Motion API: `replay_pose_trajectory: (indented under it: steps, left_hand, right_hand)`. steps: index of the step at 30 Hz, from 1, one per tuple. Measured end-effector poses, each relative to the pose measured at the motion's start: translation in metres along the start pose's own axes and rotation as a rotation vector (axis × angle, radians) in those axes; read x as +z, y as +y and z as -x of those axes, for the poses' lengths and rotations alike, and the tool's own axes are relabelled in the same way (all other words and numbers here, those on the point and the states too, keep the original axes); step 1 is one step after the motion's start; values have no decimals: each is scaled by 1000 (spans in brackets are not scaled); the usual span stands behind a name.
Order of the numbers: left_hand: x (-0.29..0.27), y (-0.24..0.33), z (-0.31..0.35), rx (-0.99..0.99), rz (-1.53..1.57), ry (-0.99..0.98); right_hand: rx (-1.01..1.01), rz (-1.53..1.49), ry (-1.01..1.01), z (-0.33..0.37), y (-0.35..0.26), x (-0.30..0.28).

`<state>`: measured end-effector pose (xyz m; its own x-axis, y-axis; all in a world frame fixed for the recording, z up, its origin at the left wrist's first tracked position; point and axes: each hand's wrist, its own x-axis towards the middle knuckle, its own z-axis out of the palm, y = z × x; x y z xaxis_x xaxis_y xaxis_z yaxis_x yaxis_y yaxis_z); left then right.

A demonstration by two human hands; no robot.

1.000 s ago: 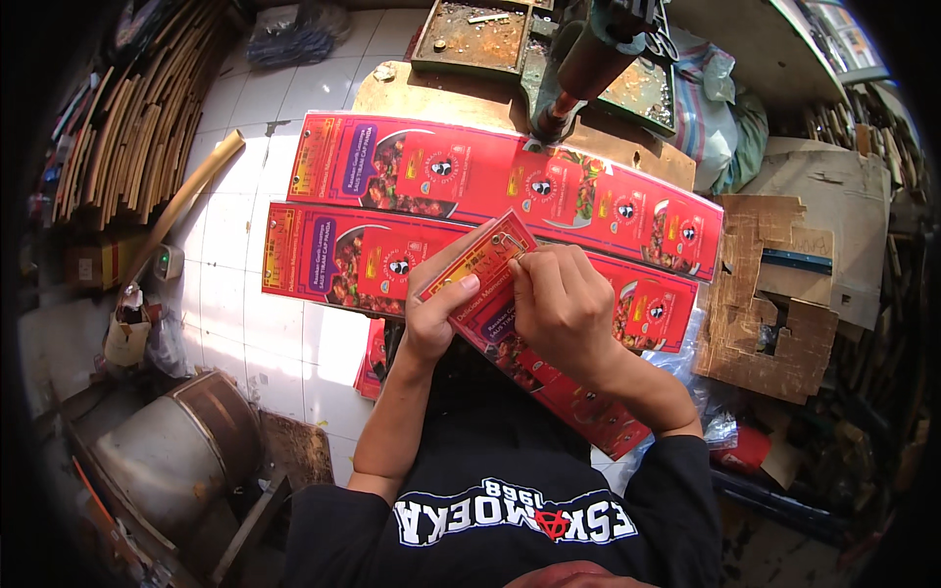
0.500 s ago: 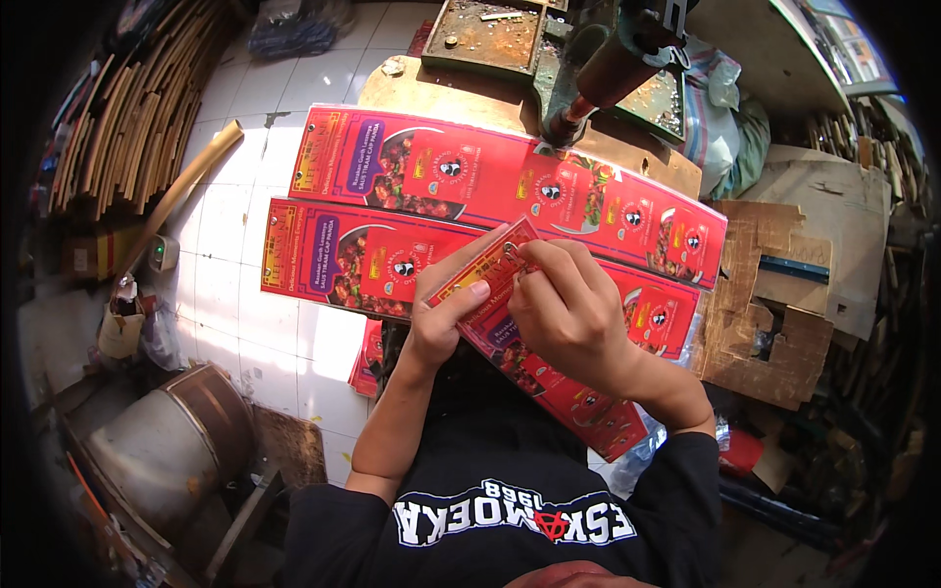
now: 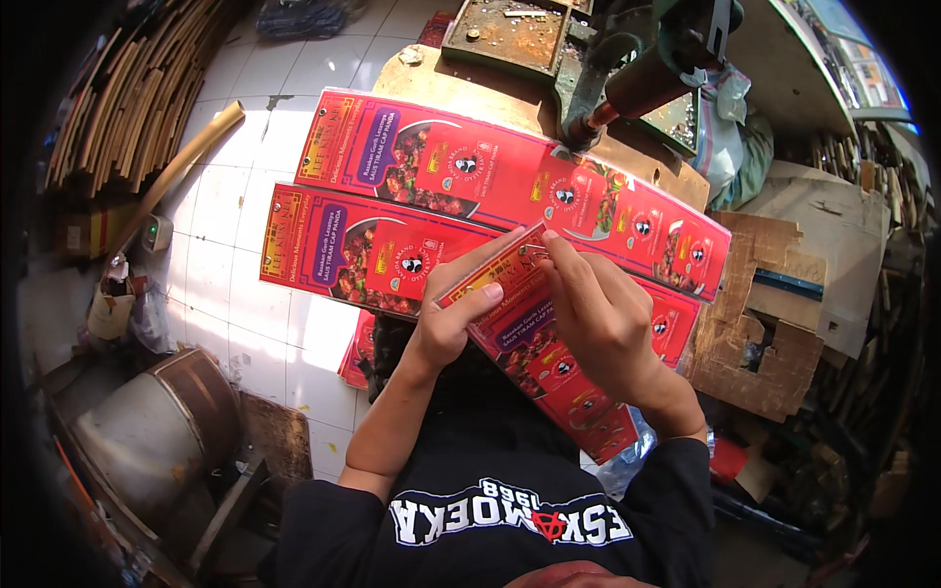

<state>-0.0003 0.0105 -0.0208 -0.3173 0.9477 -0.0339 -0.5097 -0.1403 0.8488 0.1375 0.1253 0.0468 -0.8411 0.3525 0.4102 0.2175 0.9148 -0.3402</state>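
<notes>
A long red printed cardboard strip (image 3: 549, 363) with food pictures is held slantwise in front of my body. Its upper end sits in my left hand (image 3: 453, 318), closed around the side edge with the thumb flat on the printed face. My right hand (image 3: 606, 318) is at the strip's top corner, its fingers curled and pressed together. Beside those fingertips shows a small shiny bit; what exactly they pinch is hidden. Beyond my hands, two stacks of similar strips, a far stack (image 3: 510, 171) and a nearer stack (image 3: 323, 240), lie side by side.
A drill-like machine (image 3: 637, 83) with metal trays (image 3: 505, 39) stands at the back of a wooden board (image 3: 431, 83). Cut cardboard (image 3: 755, 363) lies to the right. A metal drum (image 3: 157, 421) is at lower left, and stacked boards (image 3: 137, 98) lean at upper left.
The view has shifted slightly. My right hand's fingers have straightened a little at the strip's top corner, while the left hand keeps its grip.
</notes>
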Motion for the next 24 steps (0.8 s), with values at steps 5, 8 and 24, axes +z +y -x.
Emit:
replay_pose_trajectory:
  steps: [5,8,24]
  left_hand:
    - [2,3,0,-27,29,-1]
    - [1,4,0,-39,24,0]
    - [-2,4,0,-42,-19,-13]
  right_hand:
    - [-59,47,-21,2,3,3]
    - [-58,64,4,3,1,6]
    - [-62,34,35,4,4,12]
